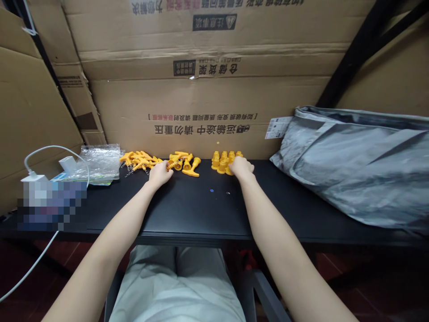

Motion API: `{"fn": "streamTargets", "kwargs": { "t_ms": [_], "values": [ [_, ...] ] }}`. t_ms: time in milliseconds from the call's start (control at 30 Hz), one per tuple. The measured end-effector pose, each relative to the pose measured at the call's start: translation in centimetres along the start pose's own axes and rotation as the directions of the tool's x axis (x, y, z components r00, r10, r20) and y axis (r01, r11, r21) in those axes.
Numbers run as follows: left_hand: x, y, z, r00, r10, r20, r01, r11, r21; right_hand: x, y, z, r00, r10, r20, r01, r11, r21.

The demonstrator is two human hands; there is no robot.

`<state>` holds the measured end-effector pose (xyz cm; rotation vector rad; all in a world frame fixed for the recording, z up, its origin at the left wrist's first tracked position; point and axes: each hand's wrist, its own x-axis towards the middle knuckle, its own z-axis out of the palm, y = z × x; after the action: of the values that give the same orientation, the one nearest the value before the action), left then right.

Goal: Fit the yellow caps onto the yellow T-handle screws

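My left hand [161, 174] is closed around a yellow corkscrew handle [170, 166], part of which shows at the fingertips. Left of it lies a heap of yellow T-shaped corkscrew handles [139, 160] with bare metal spirals. Just to its right are several yellow corkscrews [191, 169] with bell-shaped sleeves on them. My right hand [242, 167] reaches to the right edge of a group of yellow bell-shaped sleeves [221, 163] standing upright. Its fingers are curled at a sleeve and mostly hidden behind the hand.
A grey bag [355, 170] fills the table's right side. Clear plastic packaging [98, 163] and a white charger [35, 181] with its cable are at the left. Cardboard [208, 96] walls the back. A small blue dot [212, 191] lies on the black table [197, 214].
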<state>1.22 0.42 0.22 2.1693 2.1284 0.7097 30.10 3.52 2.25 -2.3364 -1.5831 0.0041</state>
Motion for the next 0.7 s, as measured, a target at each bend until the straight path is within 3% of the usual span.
{"fn": "streamTargets", "kwargs": {
  "t_ms": [333,567,700],
  "values": [
    [0.1,-0.1,-0.1,0.999,0.003,-0.039,-0.003,1.0,-0.002,0.2,0.4,2.5,0.998,-0.059,0.01,0.057,0.989,0.139],
    [0.0,-0.2,-0.2,0.998,-0.04,-0.046,0.039,0.999,-0.015,-0.1,-0.1,2.0,0.997,-0.022,0.073,0.009,0.984,0.177],
    [-0.1,-0.2,-0.2,0.997,-0.047,-0.058,0.045,0.998,-0.041,-0.6,-0.8,1.1,0.999,-0.02,-0.031,0.024,0.992,0.128]
  ]
}}
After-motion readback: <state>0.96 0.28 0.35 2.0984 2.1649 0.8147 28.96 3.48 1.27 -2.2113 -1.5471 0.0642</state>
